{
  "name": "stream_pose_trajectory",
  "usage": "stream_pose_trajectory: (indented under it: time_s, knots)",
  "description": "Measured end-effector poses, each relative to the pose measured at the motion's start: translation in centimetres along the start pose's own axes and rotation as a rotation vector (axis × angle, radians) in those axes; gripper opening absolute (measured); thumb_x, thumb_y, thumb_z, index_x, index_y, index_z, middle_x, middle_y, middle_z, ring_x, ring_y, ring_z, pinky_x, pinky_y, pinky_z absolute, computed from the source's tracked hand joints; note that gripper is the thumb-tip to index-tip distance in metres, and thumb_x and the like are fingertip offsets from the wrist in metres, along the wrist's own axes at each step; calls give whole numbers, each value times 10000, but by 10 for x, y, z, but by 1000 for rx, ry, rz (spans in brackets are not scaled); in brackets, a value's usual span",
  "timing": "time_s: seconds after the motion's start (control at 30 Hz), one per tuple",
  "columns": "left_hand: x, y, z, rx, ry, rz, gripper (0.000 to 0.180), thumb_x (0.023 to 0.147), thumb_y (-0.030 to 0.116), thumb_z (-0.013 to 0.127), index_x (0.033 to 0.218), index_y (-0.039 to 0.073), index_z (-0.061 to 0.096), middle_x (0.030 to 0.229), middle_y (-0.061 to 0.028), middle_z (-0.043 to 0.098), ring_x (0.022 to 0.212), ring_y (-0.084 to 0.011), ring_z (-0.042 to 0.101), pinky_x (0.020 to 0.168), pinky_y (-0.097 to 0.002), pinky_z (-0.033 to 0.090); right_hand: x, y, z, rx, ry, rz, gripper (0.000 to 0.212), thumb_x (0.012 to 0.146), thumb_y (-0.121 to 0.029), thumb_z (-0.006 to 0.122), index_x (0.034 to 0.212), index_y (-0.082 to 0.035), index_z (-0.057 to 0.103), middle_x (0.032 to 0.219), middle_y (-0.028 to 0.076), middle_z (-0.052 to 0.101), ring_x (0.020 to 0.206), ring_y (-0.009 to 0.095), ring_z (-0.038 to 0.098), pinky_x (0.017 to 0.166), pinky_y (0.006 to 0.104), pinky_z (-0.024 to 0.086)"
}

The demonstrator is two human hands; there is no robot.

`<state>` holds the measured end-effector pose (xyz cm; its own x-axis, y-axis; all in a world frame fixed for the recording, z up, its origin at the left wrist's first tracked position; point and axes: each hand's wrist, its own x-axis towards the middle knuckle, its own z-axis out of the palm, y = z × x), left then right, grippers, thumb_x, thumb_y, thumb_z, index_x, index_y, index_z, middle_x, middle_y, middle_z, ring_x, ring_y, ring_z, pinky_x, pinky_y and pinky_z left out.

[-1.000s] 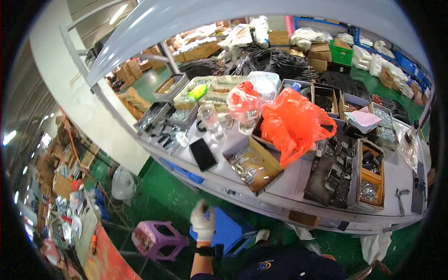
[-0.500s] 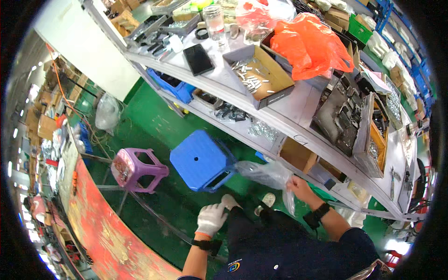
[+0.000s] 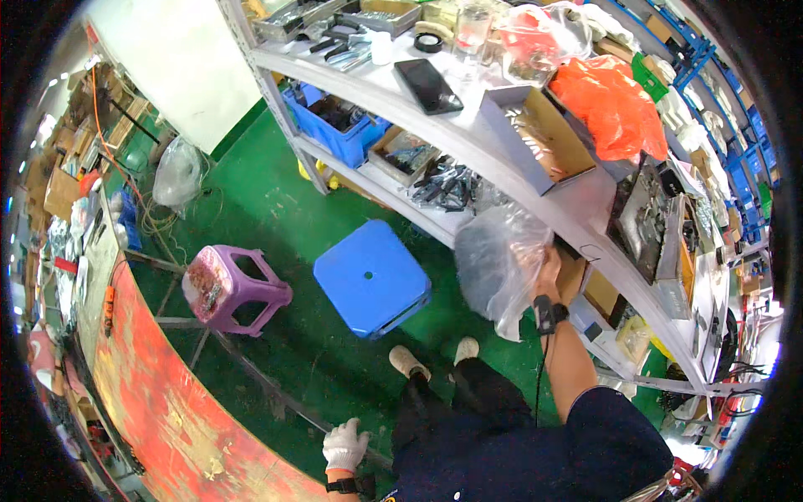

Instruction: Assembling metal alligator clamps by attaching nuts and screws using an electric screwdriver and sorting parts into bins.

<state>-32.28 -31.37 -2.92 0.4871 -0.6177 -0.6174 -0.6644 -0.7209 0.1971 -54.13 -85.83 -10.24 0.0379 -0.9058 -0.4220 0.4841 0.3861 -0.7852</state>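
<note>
1. Left hand (image 3: pixel 345 444), in a white knit glove, hangs low beside the red curved panel (image 3: pixel 167 402); its grip is spread and empty.
2. Purple plastic stool (image 3: pixel 230 287) and blue square plastic stool (image 3: pixel 373 277) stand on the green floor (image 3: pixel 268 192), well apart from both hands.
3. Clear crumpled plastic bag (image 3: pixel 498 263) hangs just under the grey bench (image 3: pixel 468 142) edge. Likely light, limp, slippery; contents cannot be told.
4. Right hand (image 3: pixel 549 266), bare with a black wrist strap, pinches the bag's gathered top. Best hold: the bunched neck, not the thin film wall.
</note>
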Motion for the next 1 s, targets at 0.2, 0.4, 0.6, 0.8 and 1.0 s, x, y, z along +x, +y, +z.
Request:
stream_pose_trajectory:
  time_s: [0.2, 0.4, 0.6, 0.8, 1.0]
  knots:
    - [13, -28, -11, -82, 84, -18, 399, 797, 346, 636, 1136, 142, 580, 945, -119, 661, 858, -313, 630, 766, -437, 487, 22, -34, 50, 75, -75, -176, 400, 872, -275, 525, 1137, 20, 584, 1059, 166, 627, 977, 309, 598, 927, 390, 453]
    - [12, -20, -12, -116, 80, -65, 372, 807, 340, 625, 1125, 150, 586, 925, -107, 661, 857, -311, 626, 771, -438, 484, 72, -63, 45, -19, -45, -298, 416, 868, -268, 538, 1176, 9, 569, 1105, 188, 613, 1025, 328, 577, 936, 407, 444]
    - [4, -7, 18, -179, -75, -130, 376, 801, 364, 618, 1108, 147, 592, 929, -105, 665, 889, -316, 624, 772, -440, 486, 128, -70, -76, -1724, 130, -834, 439, 863, -261, 551, 1216, -1, 554, 1150, 209, 599, 1072, 347, 555, 944, 424, 435]
    - [29, 4, 13, -262, -174, -247, 405, 812, 351, 632, 1135, 110, 601, 964, -106, 674, 911, -301, 636, 793, -410, 501, 29, 7, -73, -1302, 496, -957, 318, 843, -107, 589, 1098, 52, 485, 1092, 169, 500, 1003, 260, 495, 914, 352, 401]
    - [42, 14, -2, -609, -126, -422, 458, 827, 334, 612, 1194, 62, 581, 1027, -150, 673, 969, -298, 637, 864, -378, 487, -47, 118, 45, -1242, -989, 100, 595, 859, -182, 649, 1373, -40, 384, 1331, 159, 462, 1206, 253, 473, 1011, 381, 382]
